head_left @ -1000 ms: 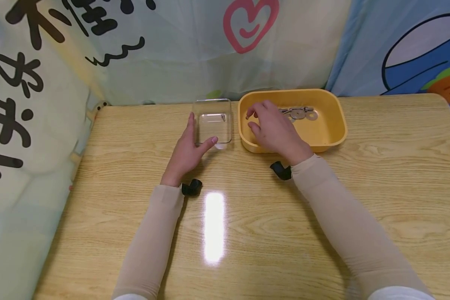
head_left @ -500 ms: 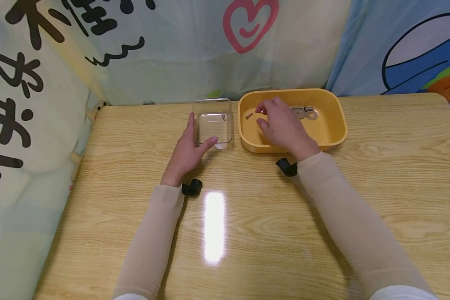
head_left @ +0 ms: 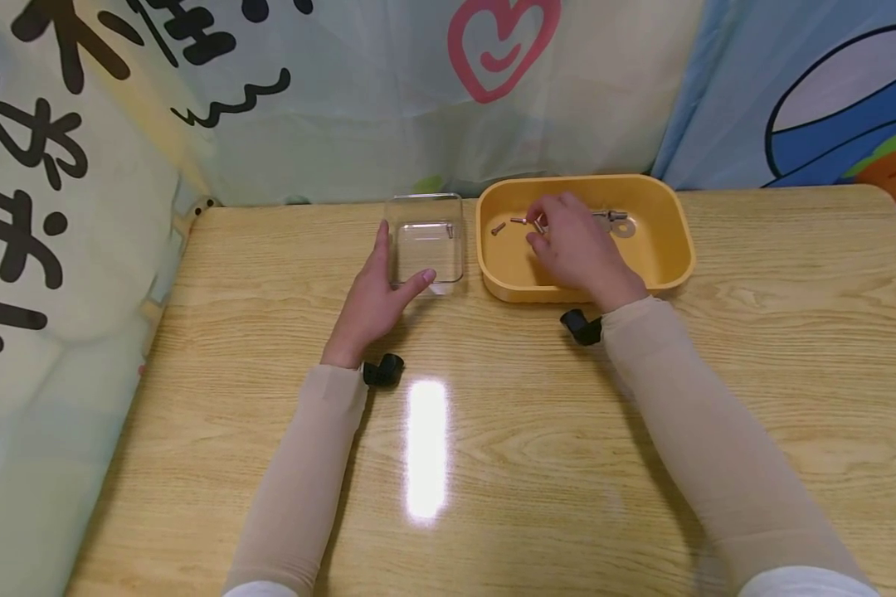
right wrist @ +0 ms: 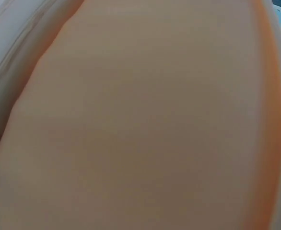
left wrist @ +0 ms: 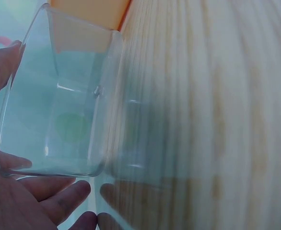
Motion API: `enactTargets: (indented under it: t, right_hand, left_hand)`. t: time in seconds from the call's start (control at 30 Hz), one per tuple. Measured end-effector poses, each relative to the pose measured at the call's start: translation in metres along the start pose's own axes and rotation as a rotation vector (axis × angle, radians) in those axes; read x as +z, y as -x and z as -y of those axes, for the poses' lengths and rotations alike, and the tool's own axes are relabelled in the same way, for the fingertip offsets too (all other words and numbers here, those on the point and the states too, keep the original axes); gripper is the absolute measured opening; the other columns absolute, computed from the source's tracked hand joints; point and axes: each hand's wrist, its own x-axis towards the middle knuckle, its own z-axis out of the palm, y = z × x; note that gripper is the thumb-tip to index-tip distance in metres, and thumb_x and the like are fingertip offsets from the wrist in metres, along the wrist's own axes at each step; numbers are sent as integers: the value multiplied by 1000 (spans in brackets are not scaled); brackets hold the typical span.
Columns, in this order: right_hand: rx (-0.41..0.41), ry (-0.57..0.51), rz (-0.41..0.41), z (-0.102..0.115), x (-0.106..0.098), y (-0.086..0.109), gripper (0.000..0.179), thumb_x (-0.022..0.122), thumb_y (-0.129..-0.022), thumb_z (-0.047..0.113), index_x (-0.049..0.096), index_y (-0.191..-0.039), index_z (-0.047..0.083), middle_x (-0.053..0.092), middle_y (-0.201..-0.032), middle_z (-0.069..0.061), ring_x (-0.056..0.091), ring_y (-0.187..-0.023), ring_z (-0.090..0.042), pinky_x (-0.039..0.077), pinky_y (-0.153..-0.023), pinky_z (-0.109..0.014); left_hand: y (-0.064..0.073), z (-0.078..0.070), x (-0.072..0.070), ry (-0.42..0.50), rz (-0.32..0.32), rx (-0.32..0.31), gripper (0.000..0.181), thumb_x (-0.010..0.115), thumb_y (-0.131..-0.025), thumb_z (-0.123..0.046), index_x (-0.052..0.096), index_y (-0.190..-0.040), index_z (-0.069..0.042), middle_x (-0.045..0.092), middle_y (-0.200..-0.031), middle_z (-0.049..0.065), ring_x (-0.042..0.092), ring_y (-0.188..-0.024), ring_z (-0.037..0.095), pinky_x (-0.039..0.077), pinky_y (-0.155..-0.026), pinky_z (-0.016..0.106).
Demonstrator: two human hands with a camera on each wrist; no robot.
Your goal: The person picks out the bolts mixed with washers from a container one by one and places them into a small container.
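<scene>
My left hand [head_left: 369, 298] rests against a clear plastic box [head_left: 426, 280], its fingers along the left wall and its thumb at the near edge. A small screw [head_left: 450, 232] lies in that box; the left wrist view shows the thumb [left wrist: 4, 64] touching the rim. My right hand [head_left: 586, 253] reaches into a yellow plastic tub [head_left: 653, 265], thumb and index finger apart around a small screw [head_left: 539, 225]. To their left lie a second screw [head_left: 518, 220] and a third screw [head_left: 498, 228]. Its other fingers are partly hidden.
Washers [head_left: 625, 227] and more small metal parts [head_left: 611, 215] lie in the tub's right half, partly behind the right hand. Both containers stand at the back of the wooden table [head_left: 493, 464], near a printed curtain [head_left: 358, 108]. The right wrist view is mostly filled by the tub [right wrist: 270, 143].
My right hand has shifted to the right within the tub, uncovering screws on its left. My left hand and the clear box have stayed in place.
</scene>
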Motion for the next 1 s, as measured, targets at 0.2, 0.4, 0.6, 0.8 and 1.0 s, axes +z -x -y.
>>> enactTargets:
  t: [0.2, 0.4, 0.6, 0.8, 1.0]
  right_hand:
    - [21, -1, 14, -5, 0, -2, 25, 54, -102, 13, 55, -122, -1, 51, -119, -23, 50, -106, -38, 43, -93, -54]
    - [37, 3, 40, -10, -1, -5, 27, 55, -102, 14, 53, -124, -1, 51, -121, -23, 50, -109, -39, 42, -96, -54]
    - [47, 8, 64, -12, -1, -8, 28, 55, -101, 14, 53, -124, -2, 51, -121, -23, 49, -109, -38, 42, -97, -54]
    - [93, 9, 99, -16, 0, -11, 30, 54, -102, 15, 52, -127, -1, 50, -123, -23, 49, -111, -38, 41, -99, -54]
    - [119, 25, 115, -18, 2, -14, 32, 54, -101, 16, 51, -127, -2, 51, -120, -23, 47, -109, -37, 40, -99, -54]
  left_hand:
    - [-1, 1, 0, 0, -3, 5, 102, 61, -95, -57, -4, -163, -19, 13, -167, 10, 17, -152, 26, 18, -122, 41]
    - [-1, 1, 0, -1, -1, 5, 102, 61, -95, -58, -4, -163, -19, 13, -167, 10, 17, -152, 25, 18, -122, 40]
    - [-2, 2, 0, -3, 2, -2, 102, 61, -94, -58, -4, -163, -19, 13, -167, 10, 17, -152, 26, 18, -122, 40]
    - [-2, 2, 0, 4, 6, -4, 103, 61, -94, -58, -5, -163, -19, 11, -167, 9, 16, -152, 24, 18, -122, 39]
    - [-2, 2, 0, 3, 7, 0, 103, 61, -94, -59, -5, -162, -19, 11, -168, 9, 15, -152, 24, 18, -122, 40]
